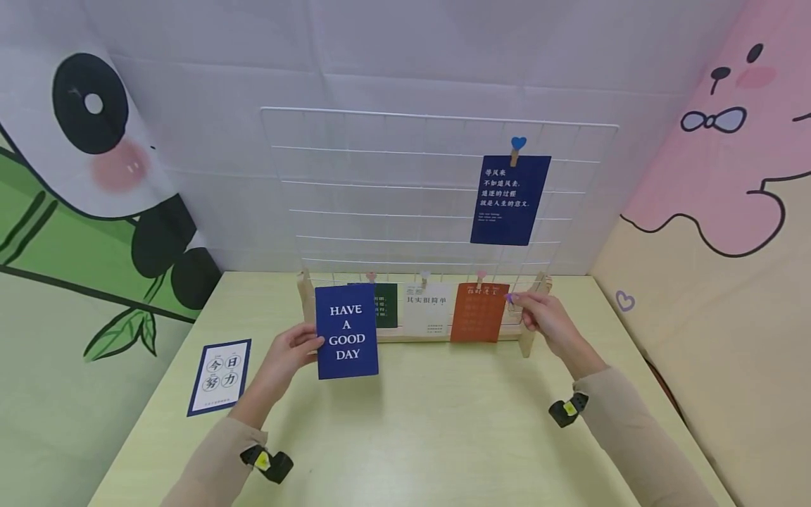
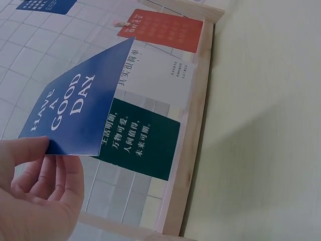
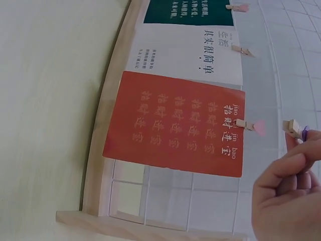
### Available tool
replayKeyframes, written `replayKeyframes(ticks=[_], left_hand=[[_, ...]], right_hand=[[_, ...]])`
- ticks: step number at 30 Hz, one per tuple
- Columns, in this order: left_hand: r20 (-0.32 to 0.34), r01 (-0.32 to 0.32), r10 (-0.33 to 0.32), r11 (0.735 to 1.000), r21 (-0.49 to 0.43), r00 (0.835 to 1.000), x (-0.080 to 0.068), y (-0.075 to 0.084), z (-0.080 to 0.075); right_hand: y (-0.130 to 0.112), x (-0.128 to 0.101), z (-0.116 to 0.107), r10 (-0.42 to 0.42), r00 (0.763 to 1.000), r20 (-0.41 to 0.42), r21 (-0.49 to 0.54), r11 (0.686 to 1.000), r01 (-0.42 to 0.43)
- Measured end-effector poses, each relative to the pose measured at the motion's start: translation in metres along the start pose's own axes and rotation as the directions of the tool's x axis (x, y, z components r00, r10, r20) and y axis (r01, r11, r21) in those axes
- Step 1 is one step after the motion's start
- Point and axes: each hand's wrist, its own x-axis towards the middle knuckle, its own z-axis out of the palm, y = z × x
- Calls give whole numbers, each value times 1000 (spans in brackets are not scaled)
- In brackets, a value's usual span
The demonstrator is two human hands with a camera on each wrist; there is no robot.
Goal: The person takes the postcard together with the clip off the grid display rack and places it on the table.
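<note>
My left hand [image 1: 286, 360] pinches the lower left edge of a blue card [image 1: 347, 345] reading "HAVE A GOOD DAY", thumb in front and fingers behind. The card stands in front of a white wire grid rack [image 1: 380, 115] and partly covers a green card [image 1: 387, 310]. Between the fingertips of my right hand [image 1: 550, 322] is a small wooden clothespin [image 3: 292, 127] with a purple decoration. This hand is at the rack's lower right, beside a red-orange card [image 1: 479, 317] clipped by a pink-heart clothespin [image 3: 246, 125].
A white card [image 1: 426, 311] hangs between the green and red-orange ones. Higher on the right, a dark blue card [image 1: 510, 204] hangs from a blue-heart clothespin [image 1: 517, 149]. The rack stands on a wooden base [image 2: 193, 150]. A blue-bordered white card [image 1: 219, 377] lies on the table [image 1: 431, 436] at left.
</note>
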Motion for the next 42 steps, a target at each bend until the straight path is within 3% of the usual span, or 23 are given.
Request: replayKeyframes(ticks=[11, 14, 16, 21, 23, 26, 30, 34, 37, 42], left_hand=[[-32, 60, -58, 997, 42, 998, -8, -16, -25], [-45, 65, -63, 997, 43, 997, -6, -27, -33], [-60, 64, -61, 997, 40, 996, 3, -47, -42], [-98, 36, -34, 999, 15, 995, 41, -131, -77], [-115, 21, -20, 1000, 9, 993, 49, -152, -87], [-114, 3, -5, 1000, -17, 993, 41, -149, -93], [-91, 34, -34, 999, -5, 995, 10, -107, -87], [-122, 79, -76, 997, 23, 990, -9, -81, -82], [-147, 112, -106, 993, 32, 984, -12, -82, -83], [-174, 140, -139, 990, -4, 975, -4, -111, -97]], right_hand=[[17, -2, -21, 48, 999, 2, -74, 996, -47], [20, -4, -27, 56, 998, 3, -89, 994, -56], [22, -6, -31, 63, 998, -1, -92, 994, -63], [28, -9, -41, 67, 998, 0, -110, 992, -67], [31, -11, -46, 74, 997, -1, -118, 990, -74], [37, -12, -54, 88, 996, -7, -128, 988, -88], [43, -14, -63, 107, 994, -25, -142, 984, -110], [50, -16, -72, 115, 993, -40, -177, 977, -120], [57, -18, -80, 123, 991, -47, -200, 971, -130], [69, -23, -94, 106, 994, -14, -190, 976, -107]])
